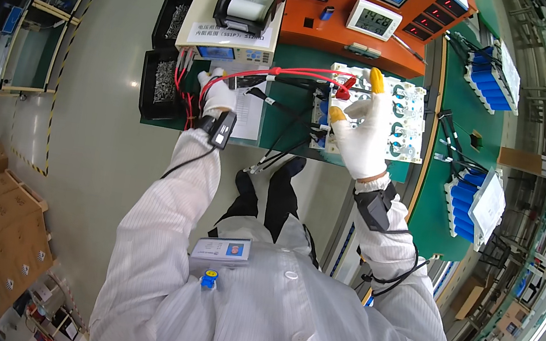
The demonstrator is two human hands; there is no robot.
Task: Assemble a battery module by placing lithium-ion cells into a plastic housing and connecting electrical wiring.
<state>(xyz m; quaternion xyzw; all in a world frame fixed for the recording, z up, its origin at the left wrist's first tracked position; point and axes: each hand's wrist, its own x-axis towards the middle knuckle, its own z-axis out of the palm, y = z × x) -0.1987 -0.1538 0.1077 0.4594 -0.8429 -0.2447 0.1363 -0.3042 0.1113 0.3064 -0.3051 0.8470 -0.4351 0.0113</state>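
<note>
My right hand [368, 132], in a white glove with yellow fingertips, is over a white-topped battery pack [408, 113]. Its thumb and forefinger are spread apart, with nothing visible between them. Just left of these fingers, a red clip [345, 89] rests at the pack's upper left part, and red test leads [274, 70] run from it towards the left. My left hand [219, 95], also gloved, is closed beside a black cable connector [247, 82]. Red leads pass over its fingers, and what they grip is hidden. Beneath the connector lies a white paper sheet [246, 113].
A cream tester [199, 1] carries a small receipt printer [249, 11]. Right of it stands an orange instrument cabinet [308, 27] with a digital clock [373, 20]. Black bins [149, 99] of small metal parts line the left edge. Blue battery packs [462, 202] sit on the right-hand green bench.
</note>
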